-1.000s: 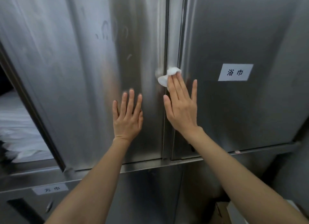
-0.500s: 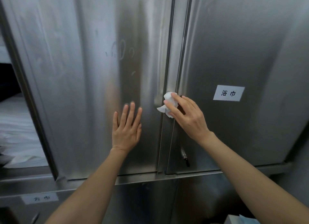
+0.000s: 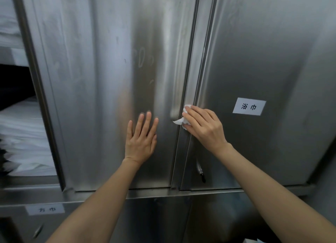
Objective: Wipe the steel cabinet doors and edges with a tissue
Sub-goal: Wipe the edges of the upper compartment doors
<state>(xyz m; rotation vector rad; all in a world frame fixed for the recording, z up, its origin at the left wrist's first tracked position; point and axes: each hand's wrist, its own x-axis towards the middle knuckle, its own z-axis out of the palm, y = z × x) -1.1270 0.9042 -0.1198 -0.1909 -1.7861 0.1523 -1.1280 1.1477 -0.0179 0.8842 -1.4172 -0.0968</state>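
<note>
Two brushed steel cabinet doors fill the view, the left door point(image 3: 101, 97) and the right door point(image 3: 272, 52), meeting at a vertical seam point(image 3: 189, 90). My right hand point(image 3: 204, 128) grips a crumpled white tissue point(image 3: 181, 120) and presses it against the seam at mid height. My left hand point(image 3: 141, 140) lies flat on the left door, fingers straight and spread, just left of the seam. Faint smudges show higher on the left door.
A white label point(image 3: 248, 106) sticks to the right door. A small handle point(image 3: 201, 171) sits low by the seam. An open compartment at the left holds stacked white linen point(image 3: 23, 137). A steel ledge point(image 3: 163, 192) runs below the doors, with a second label point(image 3: 45, 209) underneath.
My right hand has gone from flat fingers on the tissue to a curled grip on it at the seam. The view has tilted upward. My left hand stays flat on the door.
</note>
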